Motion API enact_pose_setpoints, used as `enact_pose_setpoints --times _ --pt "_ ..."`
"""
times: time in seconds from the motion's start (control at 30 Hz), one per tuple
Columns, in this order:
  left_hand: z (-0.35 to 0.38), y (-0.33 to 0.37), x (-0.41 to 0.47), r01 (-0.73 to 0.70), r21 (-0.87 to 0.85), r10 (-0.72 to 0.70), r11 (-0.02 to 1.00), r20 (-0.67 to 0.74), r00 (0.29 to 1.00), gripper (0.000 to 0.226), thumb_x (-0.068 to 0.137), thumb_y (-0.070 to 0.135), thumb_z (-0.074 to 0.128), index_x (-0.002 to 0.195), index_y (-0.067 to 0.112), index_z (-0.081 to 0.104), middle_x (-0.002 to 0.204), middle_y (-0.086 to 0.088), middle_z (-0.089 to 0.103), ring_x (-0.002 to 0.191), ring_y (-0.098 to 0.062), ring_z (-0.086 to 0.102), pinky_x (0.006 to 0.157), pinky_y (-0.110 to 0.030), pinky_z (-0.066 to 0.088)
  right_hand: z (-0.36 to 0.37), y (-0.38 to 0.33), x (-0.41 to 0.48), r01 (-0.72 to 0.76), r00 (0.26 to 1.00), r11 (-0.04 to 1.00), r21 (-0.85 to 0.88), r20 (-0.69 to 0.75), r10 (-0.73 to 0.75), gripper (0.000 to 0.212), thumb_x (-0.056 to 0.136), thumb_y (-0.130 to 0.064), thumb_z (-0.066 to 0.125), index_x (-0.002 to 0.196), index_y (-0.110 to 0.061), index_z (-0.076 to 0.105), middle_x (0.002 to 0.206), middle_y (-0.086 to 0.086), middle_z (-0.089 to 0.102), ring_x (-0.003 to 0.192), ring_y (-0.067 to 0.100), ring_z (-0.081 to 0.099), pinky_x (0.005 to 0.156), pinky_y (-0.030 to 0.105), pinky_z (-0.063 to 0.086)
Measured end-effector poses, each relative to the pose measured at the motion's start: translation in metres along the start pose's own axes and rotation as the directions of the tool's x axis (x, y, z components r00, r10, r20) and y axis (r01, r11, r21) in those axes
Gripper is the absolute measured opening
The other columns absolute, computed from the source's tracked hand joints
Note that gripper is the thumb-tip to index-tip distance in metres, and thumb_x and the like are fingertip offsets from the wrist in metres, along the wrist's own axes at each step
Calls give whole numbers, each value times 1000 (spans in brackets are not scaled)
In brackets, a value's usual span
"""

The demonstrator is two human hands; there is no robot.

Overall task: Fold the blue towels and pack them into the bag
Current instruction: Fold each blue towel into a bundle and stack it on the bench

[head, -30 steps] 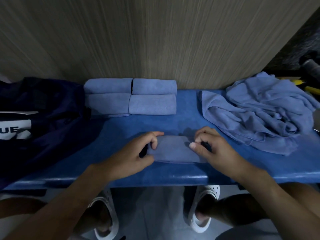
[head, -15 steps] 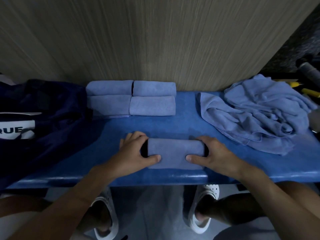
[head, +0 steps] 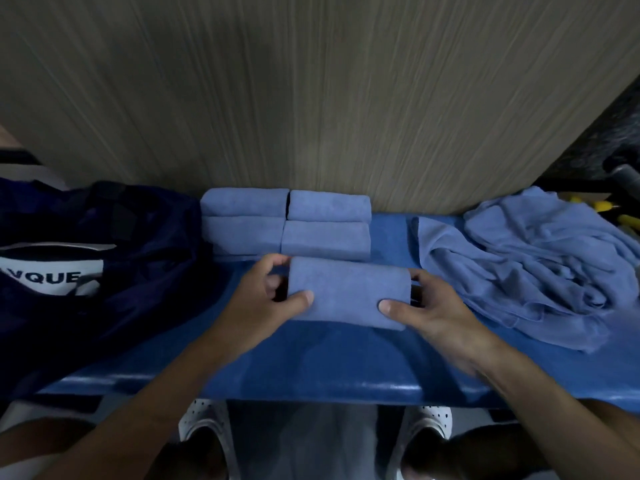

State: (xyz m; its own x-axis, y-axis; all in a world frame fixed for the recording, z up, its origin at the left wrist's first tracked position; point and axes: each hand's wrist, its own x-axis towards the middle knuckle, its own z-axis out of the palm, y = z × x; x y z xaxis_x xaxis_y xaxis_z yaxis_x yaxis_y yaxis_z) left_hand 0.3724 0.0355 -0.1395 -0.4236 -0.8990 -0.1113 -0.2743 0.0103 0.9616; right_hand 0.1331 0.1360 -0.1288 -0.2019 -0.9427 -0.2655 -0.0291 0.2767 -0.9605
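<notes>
Item 1, nearest: pair of white perforated shoes [head: 199,422] on the floor under the front edge of the blue padded bench [head: 311,372]. Item 2: left hand [head: 258,303] and right hand [head: 433,310], both reaching over the bench from below frame. Each grasps 1 end of the folded towel [head: 348,292], thumb laid on the top face near the front edge and fingers curled round the end. Item 3: that folded towel, a compact blue rectangle lying crosswise at mid-bench between the 2 hands. Its far edge is just in front of, perhaps touching, item 4; whether it sits on the bench or is lifted clear cannot be told. Item 4: block of 4 folded towels [head: 325,239], set 2 by 2 against the wall, ends aligned. Item 5, left: dark navy bag [head: 138,271], slumped on the bench just beside the block, with a white label [head: 52,275] reading in part "VQUE". Its contents are hidden, and no towel shows in it. Item 6, right: heap of unfolded towels [head: 533,258], crumpled, well apart from the block; the count is not readable. Item 7, far: wood-grain wall panel [head: 311,98], and yellow objects [head: 602,206] at the right margin, unidentified. Status, as judged: 5 towels folded, the 5th about to join the block; the heap awaits folding, and packing looks not yet begun.
</notes>
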Motion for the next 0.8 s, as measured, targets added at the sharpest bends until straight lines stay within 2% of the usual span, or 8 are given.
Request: enact_pose_setpoints --times 0.1,0.2,0.3,0.37,0.5,0.6,0.7,0.8 --pt "-22 14 15 -26 -51 17 998 -176 984 38 83 10 74 112 20 52 88 -1 73 70 -4 70 58 -17 52 19 -22 20 -33 996 991 132 85 22 51 76 -6 78 122 -8 56 116 13 69 108 26 66 93 36 51" --pt "-55 24 35 -68 -5 64 998 -283 957 37 85 19 74 110 27 48 80 -2 65 61 -6 60 54 -23 50 45 -49 52 -11 999 996 86 48 7 36 83 -5 72 117 -7 58 113 13 70 101 23 68 89 33 54" --pt "-94 27 55 -100 110 130 989 -311 941 38 83 32 74 108 30 45 81 -5 59 71 -14 56 65 -32 49 77 -70 94 6 999 999 -54 -35 -8 44 79 -27 79 114 -15 56 108 9 69 90 18 66 76 27 54" --pt "-117 26 71 -90 226 156 970 -293 943 40 87 35 71 115 28 43 80 -2 57 71 -14 55 71 -34 49 95 -77 120 -12 999 990 -143 -48 5 53 76 -36 80 117 -17 54 106 7 69 89 17 66 81 31 55" --pt "-149 16 99 -60 365 169 929 -275 946 42 80 56 60 115 42 44 85 6 61 81 -18 60 98 -52 44 121 -90 152 0 1000 983 -182 -15 -2 43 82 -30 75 115 -9 57 100 4 69 85 12 67 69 19 56" --pt "-151 3 110 8 480 148 877 -285 947 38 93 46 56 128 32 48 88 12 57 89 -14 54 101 -35 24 126 -89 166 23 999 976 -218 -31 -30 28 87 -23 71 105 -3 64 85 1 65 70 7 60 51 10 49" --pt "-141 -3 106 55 566 131 823 -282 951 39 96 50 48 132 35 45 102 11 58 103 -15 52 94 -33 16 128 -78 178 -26 999 952 -305 -31 17 30 83 -38 73 92 -10 67 76 -2 63 72 12 59 75 24 54" --pt "-134 -10 104 -42 621 220 783 -213 952 53 84 63 40 131 40 48 126 8 49 115 -17 48 105 -46 27 129 -66 185 -36 997 922 -384 -77 7 55 55 -69 70 82 -20 70 73 -7 70 86 17 66 104 52 40"
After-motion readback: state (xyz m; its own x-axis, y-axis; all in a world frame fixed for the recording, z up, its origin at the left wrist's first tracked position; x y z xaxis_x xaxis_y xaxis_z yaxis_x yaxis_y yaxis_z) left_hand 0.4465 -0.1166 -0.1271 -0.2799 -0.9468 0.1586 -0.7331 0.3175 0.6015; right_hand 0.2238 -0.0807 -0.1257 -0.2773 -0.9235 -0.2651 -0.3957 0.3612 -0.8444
